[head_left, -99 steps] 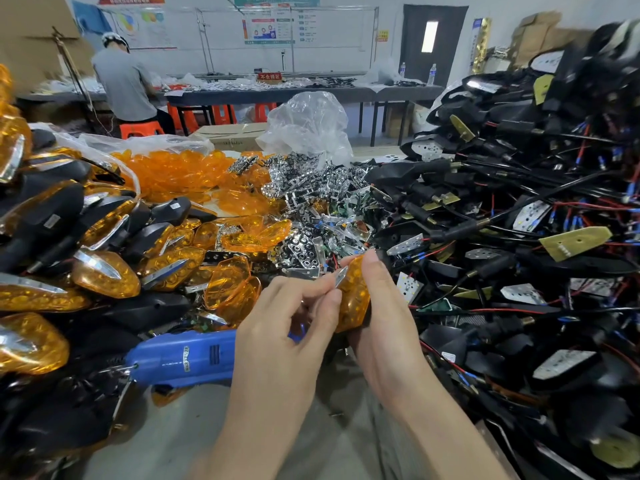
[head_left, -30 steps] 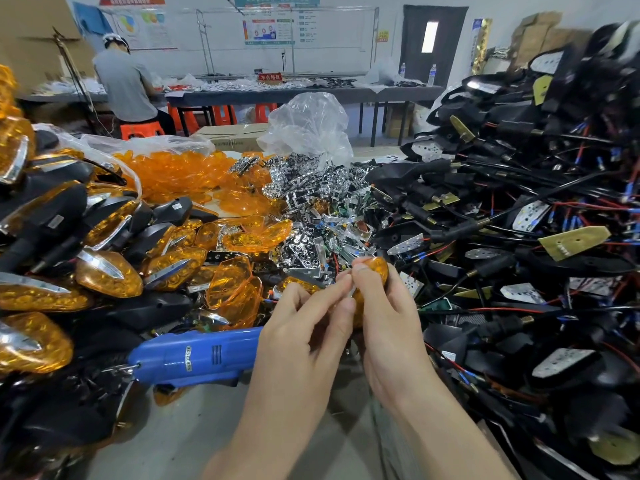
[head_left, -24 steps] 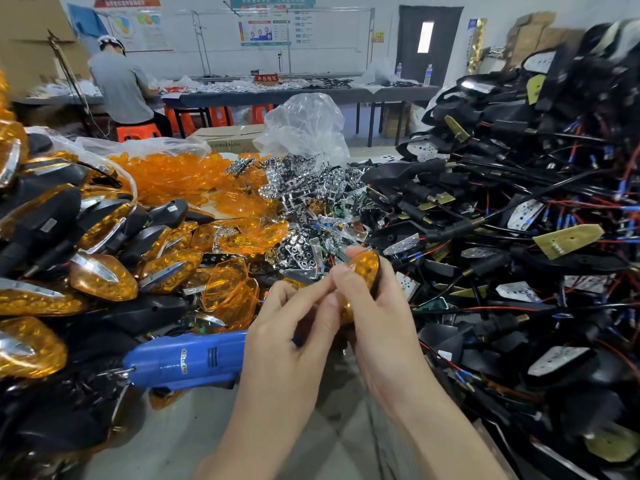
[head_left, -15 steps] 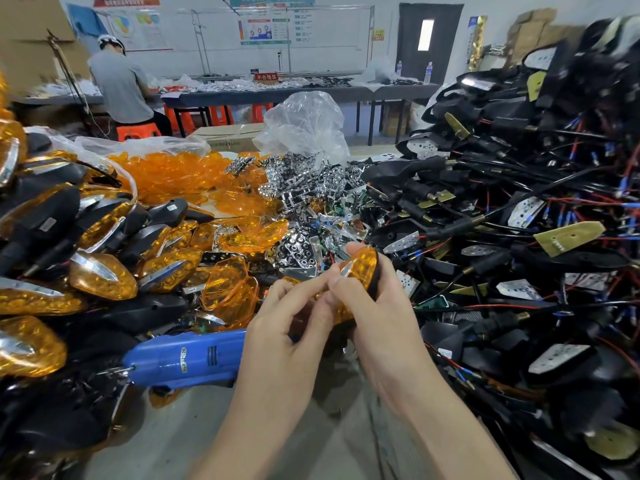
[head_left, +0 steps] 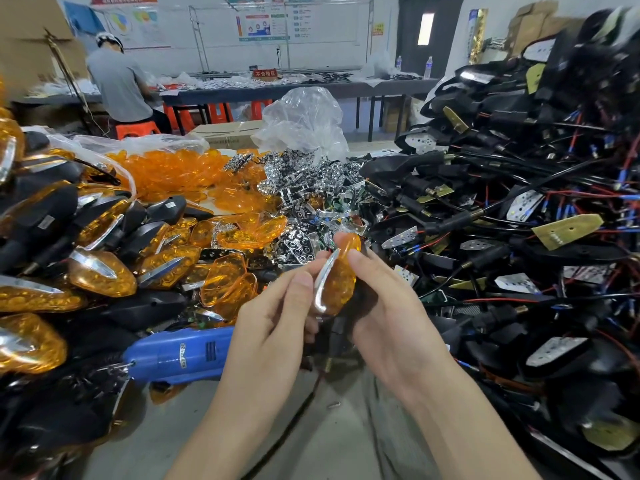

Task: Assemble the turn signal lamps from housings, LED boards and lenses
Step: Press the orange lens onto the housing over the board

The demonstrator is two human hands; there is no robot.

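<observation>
Both hands (head_left: pixel 391 306) grip amber lamp (head_left: pixel 341 282); left fingers (head_left: pixel 301 282) pinch chrome trim (head_left: pixel 323 284).

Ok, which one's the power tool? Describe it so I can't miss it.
Start at the heap of finished amber lamps on the left. At its near edge, just beside the left hand, lies the power tool: the only bright blue body among amber and black parts.

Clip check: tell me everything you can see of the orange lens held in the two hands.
The lens is translucent orange plastic, a long oval with a dimpled face. A curved chrome strip runs down its left edge. It is held roughly upright, narrow end up, in front of the parts piles. The right hand grips it from the right, thumb on its face. The left hand pinches the strip. Its back is hidden.
</observation>
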